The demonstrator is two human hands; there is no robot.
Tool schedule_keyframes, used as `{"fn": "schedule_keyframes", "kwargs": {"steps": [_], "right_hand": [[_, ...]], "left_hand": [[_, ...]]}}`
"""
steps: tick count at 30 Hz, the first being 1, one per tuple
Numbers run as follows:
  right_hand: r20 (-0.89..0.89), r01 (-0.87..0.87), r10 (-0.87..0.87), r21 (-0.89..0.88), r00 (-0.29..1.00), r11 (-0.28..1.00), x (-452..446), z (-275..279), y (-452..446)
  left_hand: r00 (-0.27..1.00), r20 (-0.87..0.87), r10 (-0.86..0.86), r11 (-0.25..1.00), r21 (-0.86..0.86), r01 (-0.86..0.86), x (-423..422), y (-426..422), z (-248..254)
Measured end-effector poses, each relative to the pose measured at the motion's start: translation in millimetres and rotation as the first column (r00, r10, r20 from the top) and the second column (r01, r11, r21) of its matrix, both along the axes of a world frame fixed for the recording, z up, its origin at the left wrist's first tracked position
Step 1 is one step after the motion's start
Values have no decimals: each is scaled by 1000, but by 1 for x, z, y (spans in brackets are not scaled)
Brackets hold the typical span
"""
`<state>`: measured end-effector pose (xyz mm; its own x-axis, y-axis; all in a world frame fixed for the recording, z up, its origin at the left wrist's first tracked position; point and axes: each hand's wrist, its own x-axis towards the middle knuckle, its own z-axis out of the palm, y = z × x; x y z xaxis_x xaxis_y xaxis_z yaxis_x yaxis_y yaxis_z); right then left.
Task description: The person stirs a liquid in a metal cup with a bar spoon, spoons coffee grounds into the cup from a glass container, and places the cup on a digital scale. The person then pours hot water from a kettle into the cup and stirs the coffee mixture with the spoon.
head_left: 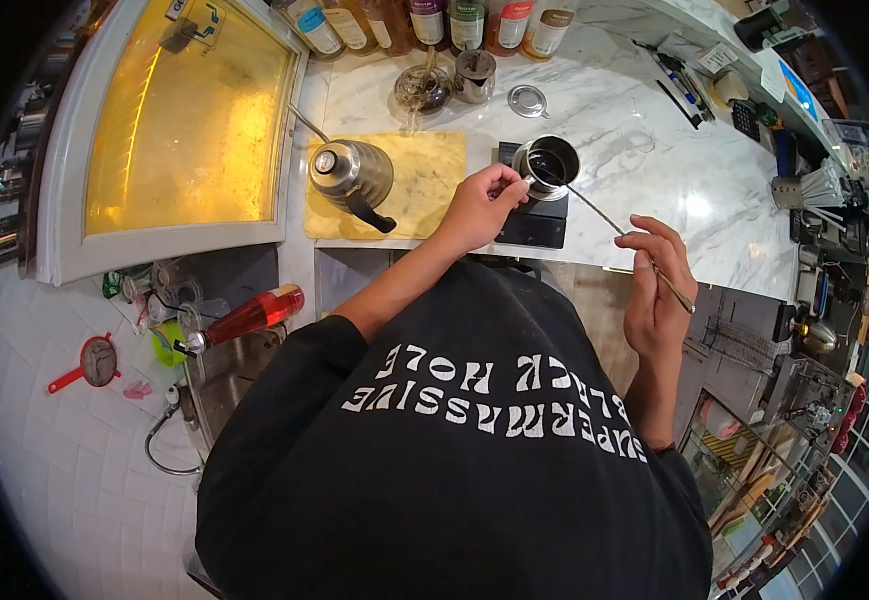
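A steel cup (567, 148) with dark liquid inside stands on a black scale (533, 228) on the marble counter. My left hand (487, 208) is closed at the cup's near left side, its fingers pinching the handle. Between the fingers of my right hand (657, 285) is a long thin metal spoon (600, 212), slanting down to the left with its far end inside the cup. How deep that end reaches is hard to make out. A steel gooseneck kettle (367, 170) stands on a yellow cloth (430, 165) left of my left hand.
Behind the scale are a round lid (528, 101), a glass pot (423, 90) and a small metal jug (475, 77). Several bottles (467, 22) line the back. Pens (690, 90) lie at the right. A red bottle (255, 312) juts out below the counter's left end.
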<state>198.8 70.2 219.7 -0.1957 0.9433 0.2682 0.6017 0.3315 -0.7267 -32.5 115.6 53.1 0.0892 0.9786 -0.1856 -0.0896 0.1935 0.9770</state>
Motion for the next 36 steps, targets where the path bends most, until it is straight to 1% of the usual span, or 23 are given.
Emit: {"fn": "schedule_keyframes", "kwargs": {"steps": [3,6,8,12,15,20,24,27,32,36], "right_hand": [[-4,9,-9,-5,1000,1000,-1,-1,0],[-26,16,-16,0,1000,1000,-1,-3,1],[-49,17,-15,26,999,1000,-1,-11,4],[-65,54,-53,15,996,998,-3,-17,8],[-72,59,-56,45,996,997,-1,-22,10],[-136,55,-47,55,990,997,3,-23,9],[-137,65,-58,44,989,997,2,-27,10],[-130,78,-72,39,989,996,2,-26,10],[-167,36,-26,55,986,998,10,-29,9],[-171,46,-40,30,984,999,8,-32,11]], "left_hand": [[1000,1,-14,1000,-5,14,-2,0,-1],[996,-5,-84,996,-43,84,-4,0,3],[994,-2,-108,994,-29,108,-4,0,-2],[986,-12,-164,986,-30,164,-7,0,1],[982,32,-187,982,-8,187,-9,1,-7],[982,2,-188,981,-38,188,-9,1,-2],[983,-42,-177,983,-49,175,-7,2,-1],[976,-94,-198,980,-31,196,-8,2,1],[975,-113,-193,981,-48,189,-7,2,1],[973,-119,-197,980,-38,194,-5,2,-1]]}}
